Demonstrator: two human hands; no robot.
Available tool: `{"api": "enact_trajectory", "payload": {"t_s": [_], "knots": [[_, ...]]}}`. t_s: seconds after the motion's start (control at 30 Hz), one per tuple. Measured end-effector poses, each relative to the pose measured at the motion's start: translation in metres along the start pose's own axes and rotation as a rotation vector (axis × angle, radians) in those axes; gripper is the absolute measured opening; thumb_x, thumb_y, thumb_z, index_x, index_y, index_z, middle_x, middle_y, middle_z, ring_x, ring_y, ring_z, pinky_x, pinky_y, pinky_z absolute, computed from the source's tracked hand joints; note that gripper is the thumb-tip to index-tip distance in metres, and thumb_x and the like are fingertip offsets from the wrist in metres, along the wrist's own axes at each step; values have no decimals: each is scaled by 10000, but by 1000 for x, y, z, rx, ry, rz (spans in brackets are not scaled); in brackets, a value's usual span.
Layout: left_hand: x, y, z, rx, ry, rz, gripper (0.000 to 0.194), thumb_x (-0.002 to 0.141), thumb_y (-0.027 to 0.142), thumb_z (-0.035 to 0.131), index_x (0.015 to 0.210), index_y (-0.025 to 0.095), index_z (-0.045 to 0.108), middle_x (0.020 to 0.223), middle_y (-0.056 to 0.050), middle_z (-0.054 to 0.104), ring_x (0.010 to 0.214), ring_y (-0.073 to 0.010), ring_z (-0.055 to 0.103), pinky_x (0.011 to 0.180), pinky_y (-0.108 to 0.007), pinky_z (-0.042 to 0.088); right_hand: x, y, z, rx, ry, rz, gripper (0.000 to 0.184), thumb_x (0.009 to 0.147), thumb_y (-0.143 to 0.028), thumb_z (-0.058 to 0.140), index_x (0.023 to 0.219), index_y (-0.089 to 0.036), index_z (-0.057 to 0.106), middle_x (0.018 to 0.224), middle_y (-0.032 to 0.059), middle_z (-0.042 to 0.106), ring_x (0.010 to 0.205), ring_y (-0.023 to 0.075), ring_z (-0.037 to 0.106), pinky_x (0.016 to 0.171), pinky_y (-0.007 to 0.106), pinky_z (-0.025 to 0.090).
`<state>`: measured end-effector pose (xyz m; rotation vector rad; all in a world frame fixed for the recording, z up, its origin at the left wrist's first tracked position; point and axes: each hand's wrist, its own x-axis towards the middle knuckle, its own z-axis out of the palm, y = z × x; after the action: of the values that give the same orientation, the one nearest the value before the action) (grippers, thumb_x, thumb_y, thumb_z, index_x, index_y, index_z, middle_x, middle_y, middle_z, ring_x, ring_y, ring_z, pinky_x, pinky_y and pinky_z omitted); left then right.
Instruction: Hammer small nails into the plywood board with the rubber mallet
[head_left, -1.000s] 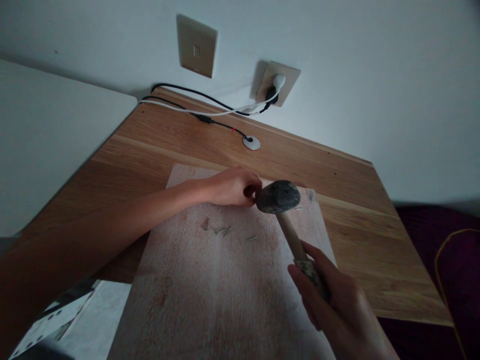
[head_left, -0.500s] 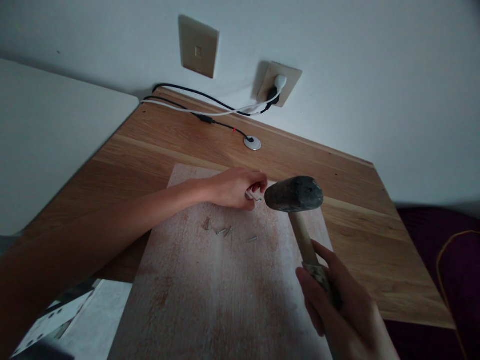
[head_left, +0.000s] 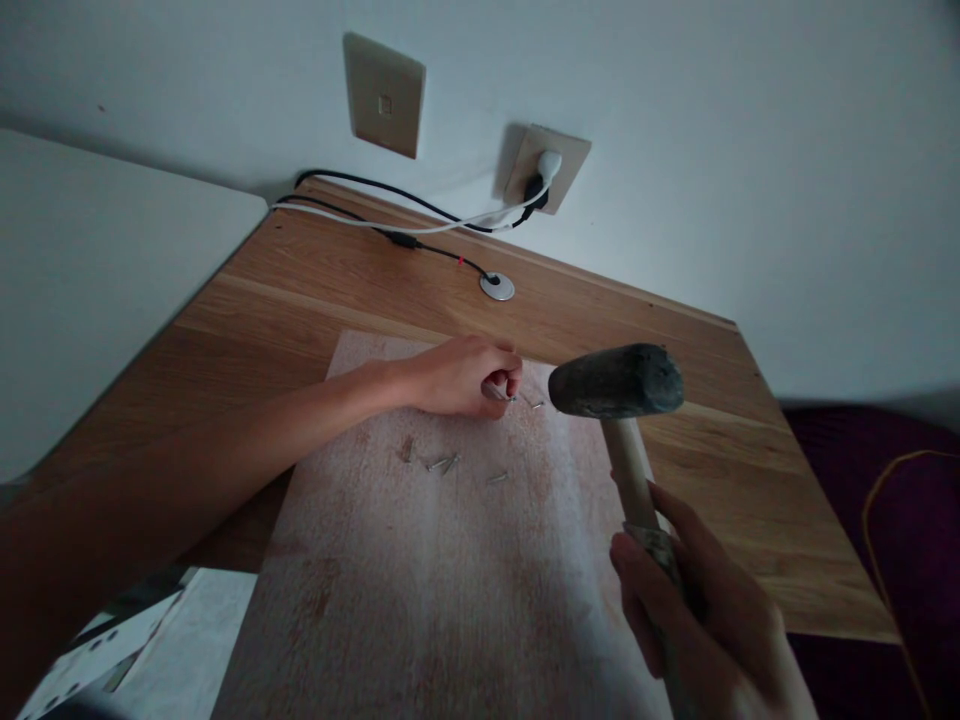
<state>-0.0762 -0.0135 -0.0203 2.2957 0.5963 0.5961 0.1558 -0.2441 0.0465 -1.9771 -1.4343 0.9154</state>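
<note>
My right hand [head_left: 697,610] is wrapped round the wooden handle of a rubber mallet [head_left: 615,382]. The black head is raised over the right part of a whitish, worn wooden board [head_left: 450,560]. Near the board's far edge, my left hand [head_left: 469,378] is closed in a pinch, with the small metal tip of a nail [head_left: 513,398] showing at the thumb and finger; the rest of it is hidden. Another nail [head_left: 536,404] lies just right of these fingers. Several loose nails [head_left: 450,464] are scattered on the board nearer to me, one nail [head_left: 497,478] apart from the others.
The board lies on a wooden desk [head_left: 720,480] against a wall. Black and white cables [head_left: 420,228] run along the back to a wall socket [head_left: 549,170] and a round cable grommet [head_left: 497,286]. A white panel [head_left: 112,280] stands at left, purple fabric [head_left: 862,480] at right.
The mallet and my right hand have moved right, away from my left hand, uncovering a nail on the board. My left hand stays near the far edge, its fingers slightly more closed.
</note>
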Motion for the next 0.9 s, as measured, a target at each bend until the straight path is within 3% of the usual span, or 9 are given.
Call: {"api": "enact_trajectory", "payload": {"t_s": [0.13,0.3,0.6,0.9], "knots": [[0,2,0,13,14,-3,142,772,82,655,860,176,715,871,-11,685,762,-136,602,711,-284,409,-2,-11,10,-3,67,90,563,1057,-621,586,1400,-180,653,488,-105,496,401,129,481,426,272,434],[1,3,0,21,3,-3,164,775,65,647,867,176,725,882,-10,682,750,-129,591,705,-276,401,0,-14,15,19,-34,58,623,1031,-632,620,1429,-153,647,505,-112,483,394,131,511,407,271,444],[0,-1,0,-15,17,77,120,778,58,630,760,173,656,851,-9,656,742,-129,571,704,-276,384,3,-29,17,7,10,68,621,1028,-656,605,1418,-174,643,563,-111,449,443,125,474,465,298,416],[1,-1,1,-23,-4,45,152,772,49,648,828,173,717,855,1,678,719,-117,572,682,-265,371,5,-30,18,10,15,90,612,1017,-659,608,1390,-177,668,564,-107,431,445,127,445,445,289,410]]}}
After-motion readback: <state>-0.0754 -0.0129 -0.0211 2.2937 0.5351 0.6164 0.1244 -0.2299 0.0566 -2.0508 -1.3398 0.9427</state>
